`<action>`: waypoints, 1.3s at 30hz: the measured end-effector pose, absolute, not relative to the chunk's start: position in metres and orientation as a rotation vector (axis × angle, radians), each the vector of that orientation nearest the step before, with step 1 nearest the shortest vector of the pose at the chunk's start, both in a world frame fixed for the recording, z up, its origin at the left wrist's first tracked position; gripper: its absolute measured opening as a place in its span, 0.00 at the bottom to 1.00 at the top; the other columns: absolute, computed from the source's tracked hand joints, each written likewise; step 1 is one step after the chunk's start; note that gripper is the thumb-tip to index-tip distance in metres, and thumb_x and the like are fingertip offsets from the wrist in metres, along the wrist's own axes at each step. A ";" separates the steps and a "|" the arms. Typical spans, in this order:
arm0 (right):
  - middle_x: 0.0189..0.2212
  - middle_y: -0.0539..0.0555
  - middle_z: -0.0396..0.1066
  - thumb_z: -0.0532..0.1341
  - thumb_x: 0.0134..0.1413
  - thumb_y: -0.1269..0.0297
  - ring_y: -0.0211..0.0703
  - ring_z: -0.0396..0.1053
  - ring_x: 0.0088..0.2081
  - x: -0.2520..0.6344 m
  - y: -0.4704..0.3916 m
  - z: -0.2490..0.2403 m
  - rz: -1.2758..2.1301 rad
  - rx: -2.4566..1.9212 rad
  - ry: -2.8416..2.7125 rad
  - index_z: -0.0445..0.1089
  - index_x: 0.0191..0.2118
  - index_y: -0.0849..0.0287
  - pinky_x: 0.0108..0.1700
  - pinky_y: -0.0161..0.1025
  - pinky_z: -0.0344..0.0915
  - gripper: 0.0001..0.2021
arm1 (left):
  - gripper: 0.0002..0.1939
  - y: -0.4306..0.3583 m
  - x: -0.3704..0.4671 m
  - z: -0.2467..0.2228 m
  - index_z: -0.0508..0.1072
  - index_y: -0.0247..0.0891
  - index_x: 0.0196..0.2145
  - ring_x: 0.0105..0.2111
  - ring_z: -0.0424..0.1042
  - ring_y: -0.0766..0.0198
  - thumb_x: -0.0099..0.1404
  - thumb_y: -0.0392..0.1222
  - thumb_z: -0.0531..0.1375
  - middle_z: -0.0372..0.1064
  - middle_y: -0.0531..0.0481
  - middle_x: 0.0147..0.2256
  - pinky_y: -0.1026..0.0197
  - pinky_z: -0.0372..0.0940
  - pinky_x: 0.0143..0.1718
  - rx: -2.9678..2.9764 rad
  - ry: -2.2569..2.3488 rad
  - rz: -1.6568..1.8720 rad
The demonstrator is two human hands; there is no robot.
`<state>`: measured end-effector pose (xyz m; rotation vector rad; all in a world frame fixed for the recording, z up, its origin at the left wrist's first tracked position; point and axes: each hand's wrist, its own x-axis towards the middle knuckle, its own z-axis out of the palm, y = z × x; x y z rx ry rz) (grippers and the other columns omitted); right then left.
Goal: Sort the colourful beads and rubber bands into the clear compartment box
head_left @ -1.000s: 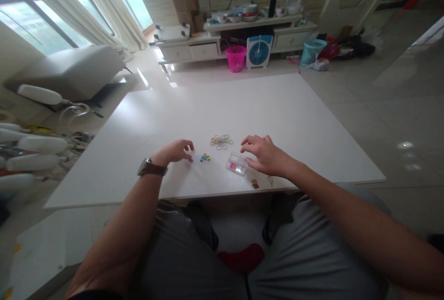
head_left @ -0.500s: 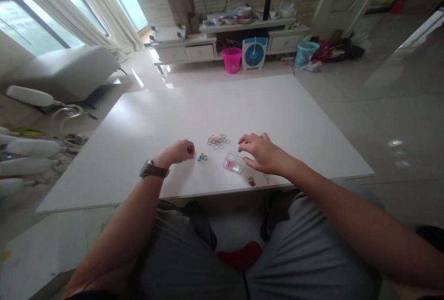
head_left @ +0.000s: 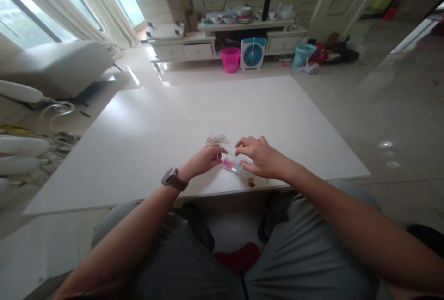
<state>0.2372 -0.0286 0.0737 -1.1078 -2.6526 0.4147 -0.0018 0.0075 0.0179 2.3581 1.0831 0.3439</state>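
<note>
A small clear plastic box [head_left: 236, 168] with compartments lies on the white table [head_left: 166, 124]. Pink and orange beads [head_left: 228, 164] fill one compartment on its left. My left hand [head_left: 205, 159], with a watch [head_left: 169, 176] on the wrist, is at the box's left edge, thumb and index finger apart. Over the right side, my right hand [head_left: 262, 157] is open with bent fingers; its thumb is at the box's edge, and whether it presses there I cannot tell. The loose coloured pieces left of the box are hidden behind my left hand.
Behind the box lies a pile of thin rubber bands [head_left: 217, 139]. A small yellow and dark cartoon figure [head_left: 251, 182] lies near the table's front edge. Beyond the table stand a pink basket [head_left: 230, 59], a blue fan [head_left: 252, 53] and a low cabinet [head_left: 197, 50].
My left hand has moved right, from beside the loose coloured pieces to the box's left edge, and its fingers have spread. My right hand has stayed nearly still. The view has shifted slightly.
</note>
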 end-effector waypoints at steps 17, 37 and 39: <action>0.50 0.59 0.68 0.59 0.59 0.65 0.51 0.64 0.50 0.237 -0.026 0.068 0.453 -1.089 -2.676 0.71 0.45 0.57 0.47 0.44 0.51 0.10 | 0.09 -0.001 0.008 0.010 0.75 0.38 0.42 0.37 0.70 0.64 0.64 0.35 0.59 0.71 0.47 0.38 0.61 0.66 0.40 2.399 1.020 0.485; 0.49 0.59 0.68 0.59 0.59 0.65 0.51 0.65 0.50 0.240 -0.019 0.058 0.456 -1.138 -2.700 0.72 0.43 0.58 0.49 0.46 0.53 0.09 | 0.10 0.004 -0.003 0.025 0.75 0.39 0.38 0.35 0.69 0.62 0.65 0.41 0.55 0.70 0.47 0.38 0.60 0.63 0.38 2.542 1.155 0.226; 0.49 0.59 0.68 0.58 0.60 0.64 0.51 0.65 0.50 0.242 -0.014 0.055 0.448 -1.164 -2.713 0.72 0.44 0.58 0.49 0.47 0.55 0.09 | 0.10 0.012 -0.015 0.030 0.74 0.39 0.39 0.34 0.69 0.63 0.65 0.40 0.53 0.70 0.47 0.37 0.60 0.63 0.37 2.493 1.264 0.309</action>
